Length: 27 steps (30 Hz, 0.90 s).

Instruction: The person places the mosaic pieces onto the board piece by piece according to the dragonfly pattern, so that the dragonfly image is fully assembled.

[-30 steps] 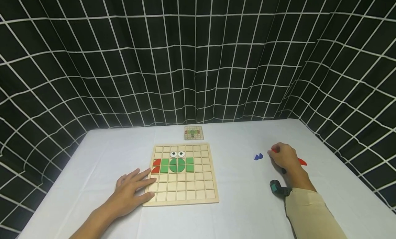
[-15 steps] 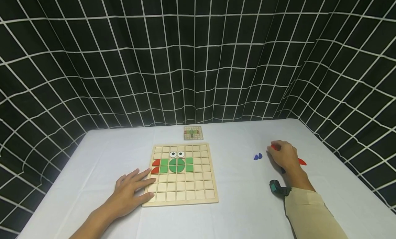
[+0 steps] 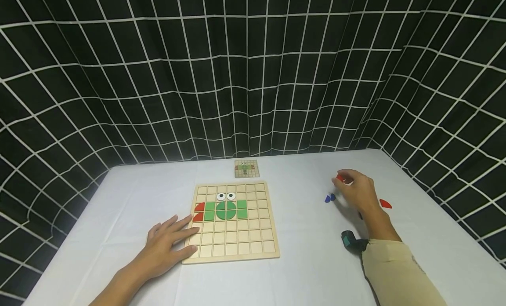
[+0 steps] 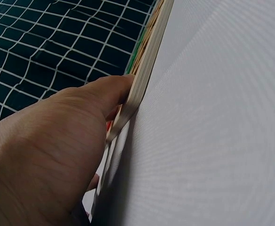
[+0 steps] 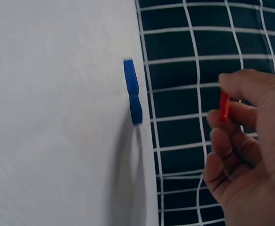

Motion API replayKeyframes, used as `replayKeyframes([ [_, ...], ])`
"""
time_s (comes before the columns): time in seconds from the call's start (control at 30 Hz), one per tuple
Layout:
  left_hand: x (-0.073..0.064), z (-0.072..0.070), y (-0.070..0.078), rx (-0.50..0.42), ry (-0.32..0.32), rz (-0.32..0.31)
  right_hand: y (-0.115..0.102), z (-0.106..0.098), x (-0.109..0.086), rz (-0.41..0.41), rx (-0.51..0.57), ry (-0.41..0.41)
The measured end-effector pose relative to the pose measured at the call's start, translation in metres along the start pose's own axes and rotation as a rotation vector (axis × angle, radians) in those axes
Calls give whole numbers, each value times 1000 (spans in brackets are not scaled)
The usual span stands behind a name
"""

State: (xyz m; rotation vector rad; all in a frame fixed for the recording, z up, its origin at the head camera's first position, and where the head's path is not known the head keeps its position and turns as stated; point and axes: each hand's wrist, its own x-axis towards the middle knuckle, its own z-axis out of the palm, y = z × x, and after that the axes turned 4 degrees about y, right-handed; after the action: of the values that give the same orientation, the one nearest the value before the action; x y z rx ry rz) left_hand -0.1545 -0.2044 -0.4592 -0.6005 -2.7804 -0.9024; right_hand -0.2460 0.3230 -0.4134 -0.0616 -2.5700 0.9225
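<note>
My right hand (image 3: 357, 191) pinches a small red piece (image 5: 224, 105) between thumb and fingers, raised over the right side of the table. Two blue pieces (image 3: 330, 198) lie just left of it. Another red piece (image 3: 385, 203), rounded on one side, lies on the cloth right of the wrist. My left hand (image 3: 168, 242) rests with spread fingers on the left edge of the wooden grid board (image 3: 237, 249). The board bears two red pieces (image 3: 199, 211) at the left, green squares (image 3: 209, 210), a green circle (image 3: 226, 210) of several pieces and two white eye pieces (image 3: 226, 196).
Behind the board lies a small pattern card (image 3: 247, 169) with a similar figure. A dark piece (image 3: 360, 215) is partly hidden beneath the right wrist. White cloth (image 3: 308, 253) covers the table. A black curtain (image 3: 237, 77) with white grid lines stands at the back and sides.
My right hand has risen from the cloth and moved a little left with the red piece, uncovering more of the other red piece. My left hand stays on the board.
</note>
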Motion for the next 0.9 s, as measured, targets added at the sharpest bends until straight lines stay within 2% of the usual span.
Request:
replayKeyframes([
  [0.23,0,1,-2,-8,2,8,-31,0,-1,-89,9,-12],
  [0.47,0,1,-3,-16,0,1,-67,4,-8,-261,61,21],
  [0.73,0,0,-2,-25,2,-4,-97,22,-14,-511,137,77],
  [0.9,0,0,-1,-19,-5,-6,-115,34,-16,-585,197,72],
])
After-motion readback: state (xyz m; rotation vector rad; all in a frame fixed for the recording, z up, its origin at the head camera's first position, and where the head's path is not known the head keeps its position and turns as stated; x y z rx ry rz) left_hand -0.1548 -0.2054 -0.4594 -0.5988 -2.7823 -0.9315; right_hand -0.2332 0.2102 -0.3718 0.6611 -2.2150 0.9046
